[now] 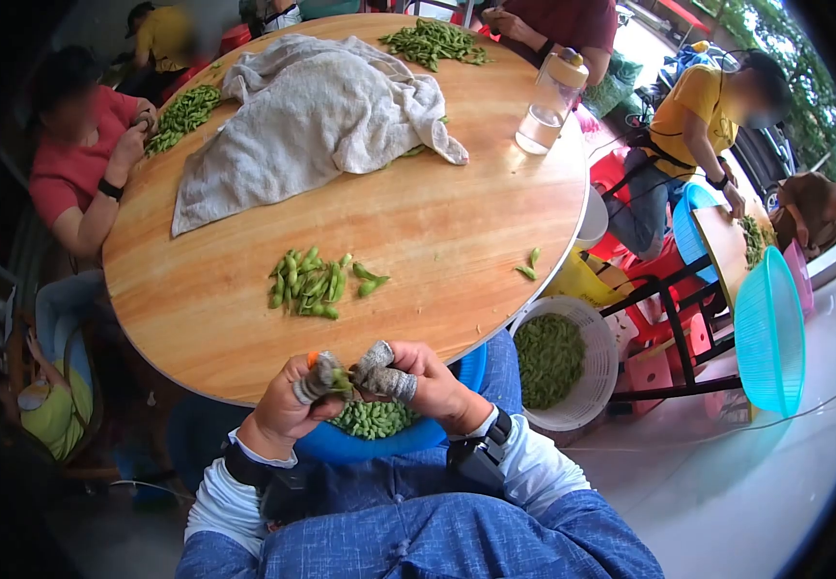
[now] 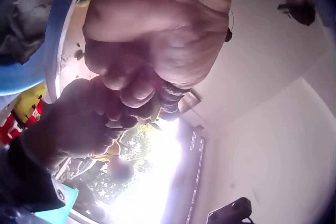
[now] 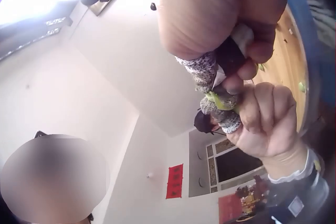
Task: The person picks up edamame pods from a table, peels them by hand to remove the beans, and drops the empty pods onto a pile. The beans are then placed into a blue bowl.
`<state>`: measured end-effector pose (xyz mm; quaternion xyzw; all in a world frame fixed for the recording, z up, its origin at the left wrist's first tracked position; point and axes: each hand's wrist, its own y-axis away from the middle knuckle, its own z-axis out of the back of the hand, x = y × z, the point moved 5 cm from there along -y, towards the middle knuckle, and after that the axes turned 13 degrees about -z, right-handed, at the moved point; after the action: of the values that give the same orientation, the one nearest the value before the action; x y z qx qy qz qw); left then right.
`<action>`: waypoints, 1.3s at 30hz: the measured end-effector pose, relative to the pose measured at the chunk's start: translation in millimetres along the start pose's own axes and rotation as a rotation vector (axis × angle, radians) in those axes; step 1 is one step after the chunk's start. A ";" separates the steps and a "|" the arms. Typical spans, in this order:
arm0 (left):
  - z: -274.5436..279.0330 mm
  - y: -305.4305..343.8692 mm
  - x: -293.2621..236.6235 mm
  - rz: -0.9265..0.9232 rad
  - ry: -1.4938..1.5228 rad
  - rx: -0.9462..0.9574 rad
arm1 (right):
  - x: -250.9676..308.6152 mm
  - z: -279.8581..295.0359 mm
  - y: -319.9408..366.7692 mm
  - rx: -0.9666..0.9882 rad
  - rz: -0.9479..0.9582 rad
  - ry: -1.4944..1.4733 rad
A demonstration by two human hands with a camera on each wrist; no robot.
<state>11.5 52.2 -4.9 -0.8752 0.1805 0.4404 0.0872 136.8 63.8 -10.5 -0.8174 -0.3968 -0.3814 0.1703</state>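
Note:
Over the near table edge, my left hand (image 1: 292, 398) and right hand (image 1: 430, 388) meet, fingers curled in and thumbs wrapped in grey, worn tape. Between the thumb tips they pinch a small green edamame pod (image 3: 212, 99), mostly hidden by the fingers. In the left wrist view, the curled fingers of the left hand (image 2: 157, 40) hide most of it. Below the hands, a blue basin (image 1: 476, 365) on the lap holds shelled green beans (image 1: 373, 421). A small heap of edamame pods (image 1: 307, 283) lies on the round wooden table (image 1: 437, 251) just beyond.
A grey cloth (image 1: 312, 116) covers the table's far middle. A clear bottle (image 1: 543, 111) stands near the right edge, above two loose pods (image 1: 529, 265). On the floor at right is a white basket (image 1: 587, 376) of pods. Other people sit around with more pods (image 1: 432, 43).

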 end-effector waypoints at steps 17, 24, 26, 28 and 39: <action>-11.6 8.2 -13.5 -0.404 -1.149 0.109 | 13.5 -9.5 -0.4 -0.455 -0.133 0.239; 3.5 8.2 -0.8 -0.414 -1.006 0.183 | 0.2 -2.2 -2.4 -0.324 -0.241 0.218; 9.3 9.8 -1.0 -0.359 -0.759 0.159 | -3.8 -2.4 -4.7 -0.287 -0.210 0.174; 2.6 10.4 -9.5 -0.174 -0.301 0.072 | -6.3 -3.5 -9.7 -0.262 -0.171 0.120; 35.2 -4.5 -13.6 -0.122 -0.376 -0.109 | 6.1 -22.8 -25.6 -0.499 0.078 0.605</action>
<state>-20.2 70.5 -15.0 -0.7903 0.0837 0.5989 0.0982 108.1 69.8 8.3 -0.6987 -0.1925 -0.6832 0.0899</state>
